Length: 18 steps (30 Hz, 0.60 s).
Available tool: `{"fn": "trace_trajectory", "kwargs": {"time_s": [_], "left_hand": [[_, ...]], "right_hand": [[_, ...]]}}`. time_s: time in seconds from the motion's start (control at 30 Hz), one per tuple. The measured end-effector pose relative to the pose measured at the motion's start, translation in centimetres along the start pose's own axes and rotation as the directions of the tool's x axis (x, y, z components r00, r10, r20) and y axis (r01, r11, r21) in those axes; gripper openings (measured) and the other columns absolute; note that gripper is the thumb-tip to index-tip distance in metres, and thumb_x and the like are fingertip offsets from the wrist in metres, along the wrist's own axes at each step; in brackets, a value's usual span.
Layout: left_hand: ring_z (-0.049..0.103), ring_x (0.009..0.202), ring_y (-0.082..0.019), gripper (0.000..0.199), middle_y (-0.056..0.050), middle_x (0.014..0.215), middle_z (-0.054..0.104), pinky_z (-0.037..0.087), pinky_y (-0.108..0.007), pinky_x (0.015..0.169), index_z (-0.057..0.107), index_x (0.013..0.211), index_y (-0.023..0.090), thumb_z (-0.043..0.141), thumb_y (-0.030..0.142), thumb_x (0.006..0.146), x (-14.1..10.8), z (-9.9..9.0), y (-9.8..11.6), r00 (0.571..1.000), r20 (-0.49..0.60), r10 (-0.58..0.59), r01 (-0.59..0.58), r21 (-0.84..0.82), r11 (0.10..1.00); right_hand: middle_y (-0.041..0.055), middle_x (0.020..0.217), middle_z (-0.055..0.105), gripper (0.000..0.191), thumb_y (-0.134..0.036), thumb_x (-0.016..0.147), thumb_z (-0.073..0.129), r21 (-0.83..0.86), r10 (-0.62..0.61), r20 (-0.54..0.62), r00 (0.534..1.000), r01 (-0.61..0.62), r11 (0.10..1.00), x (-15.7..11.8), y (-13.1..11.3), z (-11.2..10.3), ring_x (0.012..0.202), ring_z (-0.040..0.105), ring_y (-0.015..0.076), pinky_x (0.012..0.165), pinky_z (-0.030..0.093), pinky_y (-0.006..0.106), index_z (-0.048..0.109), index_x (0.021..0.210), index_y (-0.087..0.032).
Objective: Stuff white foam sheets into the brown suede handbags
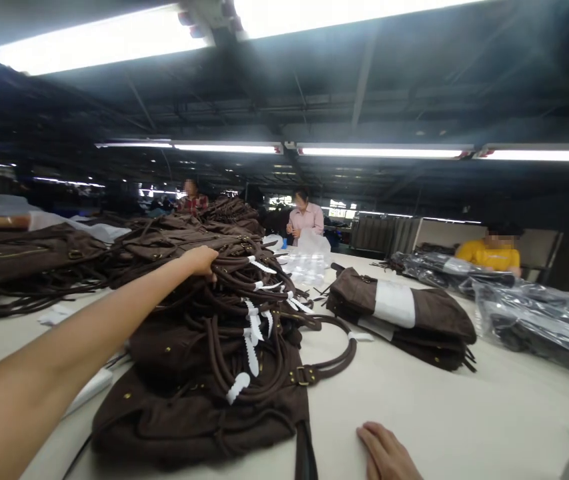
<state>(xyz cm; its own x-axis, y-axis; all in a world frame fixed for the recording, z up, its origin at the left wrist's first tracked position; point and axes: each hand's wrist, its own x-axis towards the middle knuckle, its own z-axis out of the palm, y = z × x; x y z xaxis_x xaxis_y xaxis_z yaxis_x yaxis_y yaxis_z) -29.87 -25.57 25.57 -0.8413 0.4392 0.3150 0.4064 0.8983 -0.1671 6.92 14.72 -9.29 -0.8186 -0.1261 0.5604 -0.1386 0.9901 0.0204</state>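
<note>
From here I can see a broad bare stretch of the pale surface at the near right, low and open enough for hands to slide across. To its left the big heap of brown bags blocks any level crossing, and its looped handles with white tags could snag fingers. One handle loop juts out into the open part. Farther back, the wrapped brown bundle stands in the way, with only a narrow bare strip between it and the plastic-covered pile on the right. Above the bundle, the air is open.
</note>
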Motion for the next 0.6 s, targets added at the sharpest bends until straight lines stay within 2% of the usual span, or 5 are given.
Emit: {"fn": "trace_trajectory", "kwargs": {"time_s": [0.1,0.27,0.43,0.5,0.6], "left_hand": [[0.068,0.087,-0.032,0.046,-0.013,0.084,0.074,0.048,-0.030,0.074,0.072,0.075,0.019,0.086,0.048,0.042,-0.9,-3.0,0.6,0.995,-0.063,-0.079,0.073,-0.087,0.993],[0.067,0.079,-0.029,0.051,-0.013,0.078,0.072,0.045,-0.030,0.063,0.075,0.084,0.014,0.053,0.060,0.077,-3.2,-8.8,2.9,0.909,-0.312,-0.277,0.177,-0.314,0.933],[0.062,0.071,-0.018,0.050,-0.003,0.079,0.070,0.041,-0.025,0.059,0.073,0.095,0.017,0.051,0.060,0.080,-6.3,-16.6,8.0,0.767,-0.562,-0.310,-0.042,-0.526,0.849],[0.053,0.059,-0.013,0.034,0.001,0.062,0.061,0.036,-0.024,0.053,0.071,0.078,0.016,0.069,0.050,0.071,-8.0,-20.1,10.7,0.716,-0.610,-0.339,-0.296,-0.705,0.644],[0.032,0.041,-0.007,0.026,0.007,0.043,0.036,0.023,-0.024,0.043,0.053,0.057,0.017,0.074,0.027,0.068,-10.9,-24.6,14.3,0.806,-0.433,-0.404,-0.401,-0.901,0.166]], "right_hand": [[0.0067,0.124,0.068,0.042,-0.014,0.084,0.049,0.037,0.120,0.096,0.988,-0.124,0.992,0.6,-1.9,-1.7,0.113,0.065,0.0227,0.099,0.051,0.029,0.069,0.121,-0.022],[0.0088,0.126,0.066,0.042,-0.011,0.084,0.046,0.094,0.261,0.201,0.944,-0.284,0.954,2.3,-4.5,-4.7,0.117,0.062,0.0235,0.103,0.048,0.031,0.071,0.117,-0.021],[0.0107,0.125,0.065,0.040,-0.010,0.083,0.047,0.196,0.369,0.208,0.906,-0.408,0.892,3.2,-6.1,-6.5,0.118,0.060,0.0247,0.106,0.043,0.034,0.071,0.114,-0.018],[0.0131,0.127,0.063,0.041,-0.017,0.084,0.049,0.297,0.446,0.205,0.871,-0.489,0.820,3.6,-7.5,-7.1,0.121,0.057,0.0272,0.109,0.041,0.039,0.068,0.121,-0.016],[0.0157,0.136,0.056,0.058,-0.035,0.081,0.061,0.596,0.491,0.255,0.833,-0.535,0.599,4.5,-11.5,-8.2,0.130,0.049,0.0303,0.113,0.035,0.042,0.056,0.135,-0.014]]}}
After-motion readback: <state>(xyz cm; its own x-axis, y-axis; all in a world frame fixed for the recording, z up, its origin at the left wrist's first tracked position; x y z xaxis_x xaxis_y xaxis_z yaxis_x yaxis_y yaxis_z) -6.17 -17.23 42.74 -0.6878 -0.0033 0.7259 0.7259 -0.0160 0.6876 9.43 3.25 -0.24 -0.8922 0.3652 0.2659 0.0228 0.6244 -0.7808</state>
